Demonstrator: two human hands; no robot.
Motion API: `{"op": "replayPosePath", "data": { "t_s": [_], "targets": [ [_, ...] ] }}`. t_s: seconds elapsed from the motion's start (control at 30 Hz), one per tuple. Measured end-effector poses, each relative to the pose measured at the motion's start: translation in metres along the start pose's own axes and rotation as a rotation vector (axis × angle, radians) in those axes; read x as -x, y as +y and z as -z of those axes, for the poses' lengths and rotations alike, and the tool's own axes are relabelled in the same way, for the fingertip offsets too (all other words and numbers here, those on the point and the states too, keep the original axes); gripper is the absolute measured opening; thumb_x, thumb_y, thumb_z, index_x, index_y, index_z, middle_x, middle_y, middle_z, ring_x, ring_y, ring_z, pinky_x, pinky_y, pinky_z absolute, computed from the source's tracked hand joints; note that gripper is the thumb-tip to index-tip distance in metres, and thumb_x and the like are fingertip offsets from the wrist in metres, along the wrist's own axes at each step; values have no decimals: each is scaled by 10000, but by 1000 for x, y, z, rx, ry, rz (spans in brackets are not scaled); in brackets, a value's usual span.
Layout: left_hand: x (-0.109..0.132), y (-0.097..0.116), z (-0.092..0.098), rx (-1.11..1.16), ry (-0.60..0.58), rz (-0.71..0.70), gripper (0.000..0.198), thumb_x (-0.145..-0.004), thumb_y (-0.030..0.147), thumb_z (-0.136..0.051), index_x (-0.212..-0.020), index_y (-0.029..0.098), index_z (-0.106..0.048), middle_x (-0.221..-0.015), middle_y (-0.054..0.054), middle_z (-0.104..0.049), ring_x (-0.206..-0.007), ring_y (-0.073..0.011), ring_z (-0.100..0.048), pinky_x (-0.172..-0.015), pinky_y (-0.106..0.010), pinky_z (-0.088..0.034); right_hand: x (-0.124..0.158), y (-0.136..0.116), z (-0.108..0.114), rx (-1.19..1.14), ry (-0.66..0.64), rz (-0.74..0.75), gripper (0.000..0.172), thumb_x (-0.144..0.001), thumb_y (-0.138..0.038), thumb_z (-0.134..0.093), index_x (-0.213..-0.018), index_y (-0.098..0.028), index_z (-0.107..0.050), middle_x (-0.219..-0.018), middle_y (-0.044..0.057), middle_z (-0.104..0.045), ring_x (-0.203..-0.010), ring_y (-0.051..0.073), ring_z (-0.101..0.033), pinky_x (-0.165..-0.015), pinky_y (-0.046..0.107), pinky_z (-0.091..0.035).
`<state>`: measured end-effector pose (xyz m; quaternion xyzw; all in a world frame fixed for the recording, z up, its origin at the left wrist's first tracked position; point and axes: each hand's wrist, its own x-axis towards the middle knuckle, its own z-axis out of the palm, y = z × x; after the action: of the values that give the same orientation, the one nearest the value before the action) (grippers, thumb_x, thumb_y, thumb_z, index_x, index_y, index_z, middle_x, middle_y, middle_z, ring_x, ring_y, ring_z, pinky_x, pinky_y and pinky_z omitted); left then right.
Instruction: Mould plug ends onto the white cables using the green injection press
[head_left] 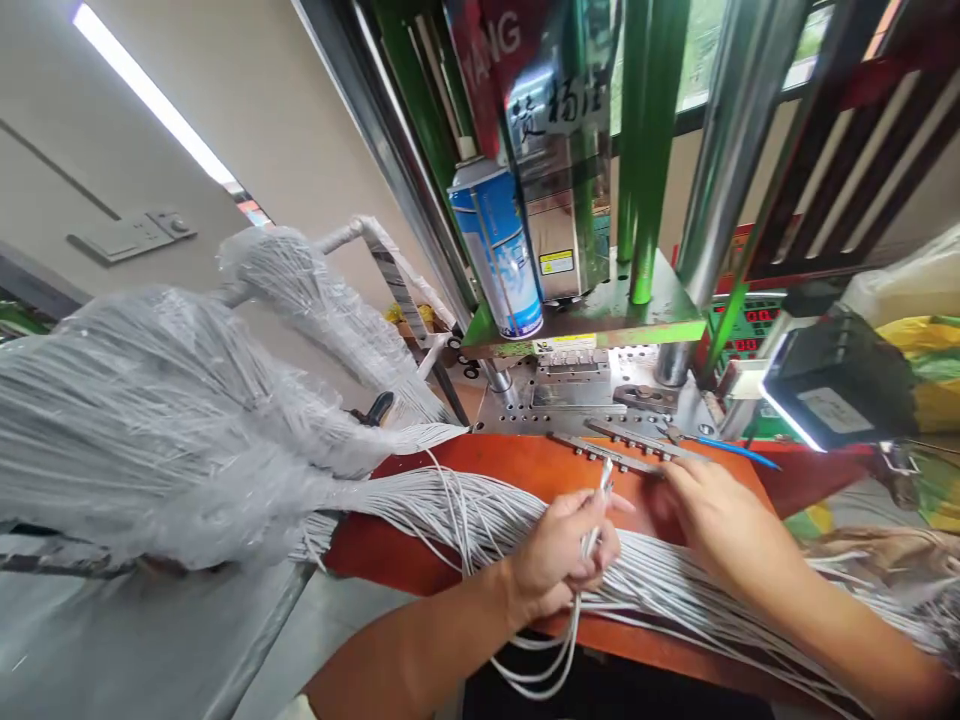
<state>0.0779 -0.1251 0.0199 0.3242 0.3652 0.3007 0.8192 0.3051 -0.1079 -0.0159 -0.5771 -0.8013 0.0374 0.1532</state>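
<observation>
"Where were your hands just then?"

"Seen from my head camera, my left hand [559, 555] was closed, thumb and fingers pinching a thin group of white insulated wires [598, 520] upright, their tips poking above my grip. My right hand [727, 520] was open, its fingers loosely spread just over the loose wires and pinching nothing I could make out."

"And how much of the wire had been dealt with?"

"As far as I could see, only that small group was separated out. A long sheaf of white wires [465, 510] lay across the flat orange board [525, 475], and the mass of it bulged inside clear plastic wrap [172, 420] off to my left. I could see no wire in the steel-plated fixture [570, 395] or on the two studded steel bars [607, 452] — those were just ahead of my hands."

"Anything else close by?"

"A thin blue rod [739, 452], just past my right hand."
</observation>
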Motion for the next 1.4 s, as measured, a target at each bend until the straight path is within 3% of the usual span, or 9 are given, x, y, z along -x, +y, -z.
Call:
{"op": "replayPosePath", "data": {
  "t_s": [0.07, 0.17, 0.27, 0.43, 0.73, 1.03, 1.17, 1.3, 1.4],
  "targets": [
    [-20, 7, 10, -99, 95, -98, 493, -797, 557, -792, -973, 123, -639, -626, 38, -554, -396, -21, -348, -385, -166, -231, -17, -11, -7, 70, -53, -43, 217, -954, -86, -514, -1094, -128, -674, -1075, 142, -660, -1023, 289, -601, -846, 417, -499],
    [-36, 22, 23, -276, 105, -33, 476, -757, 524, -810, -903, 103, -642, -633, 16, -581, -417, -42, -435, -389, -173, -291, -31, -18, -18, 64, -54, -67, 212, -1002, -160, -460, -1010, -161, -671, -1008, 130, -660, -1008, 304, -598, -806, 402, -454],
    [-48, 30, 31, -444, 79, 45, 441, -805, 517, -753, -928, 104, -657, -565, 34, -557, -362, -42, -389, -352, -167, -246, -23, -12, -26, 5, -60, -117, 217, -1043, -275, -434, -948, -195, -611, -954, 90, -670, -910, 258, -631, -738, 353, -429],
    [-72, 29, 36, -522, 72, 106, 414, -754, 492, -776, -838, 108, -644, -599, -27, -629, -458, -141, -600, -428, -245, -482, -8, -9, -30, -175, -141, -235, 202, -1052, -352, -384, -1011, -223, -534, -830, 40, -678, -721, 228, -656, -607, 323, -335],
    [-82, 21, 32, -557, 128, 158, 289, -848, 409, -668, -807, 124, -647, -535, 17, -579, -370, -66, -452, -376, -183, -317, -14, -16, -31, -157, -193, -199, 228, -1052, -336, -356, -954, -241, -539, -918, 54, -717, -737, 236, -665, -582, 320, -262],
    [-77, 18, 28, -573, 132, 118, 322, -876, 436, -644, -818, 120, -655, -522, 19, -560, -383, -68, -429, -400, -201, -297, -14, -14, -34, -216, -170, -164, 224, -1045, -330, -332, -921, -242, -496, -883, 55, -693, -745, 239, -650, -592, 329, -273],
    [-79, 14, 26, -578, 199, 101, 320, -878, 421, -650, -806, 109, -660, -493, 38, -516, -376, -48, -367, -393, -195, -254, -15, -13, -34, -218, -170, -95, 229, -1030, -302, -322, -905, -238, -503, -829, 58, -672, -701, 225, -624, -583, 331, -263],
    [-80, 18, 33, -560, 96, 137, 446, -871, 558, -652, -882, 113, -637, -575, -7, -607, -404, -84, -498, -410, -197, -328, -15, -11, -32, -263, -154, -136, 264, -1037, -357, -313, -911, -245, -516, -846, 61, -684, -726, 237, -639, -605, 335, -313],
    [-79, 20, 41, -611, 91, 38, 463, -921, 595, -567, -982, 137, -601, -548, 26, -576, -387, -97, -484, -406, -200, -350, -14, -10, -32, -322, -99, -187, 312, -1053, -407, -282, -976, -244, -537, -913, 73, -701, -785, 250, -659, -664, 350, -378]
  ]
}}
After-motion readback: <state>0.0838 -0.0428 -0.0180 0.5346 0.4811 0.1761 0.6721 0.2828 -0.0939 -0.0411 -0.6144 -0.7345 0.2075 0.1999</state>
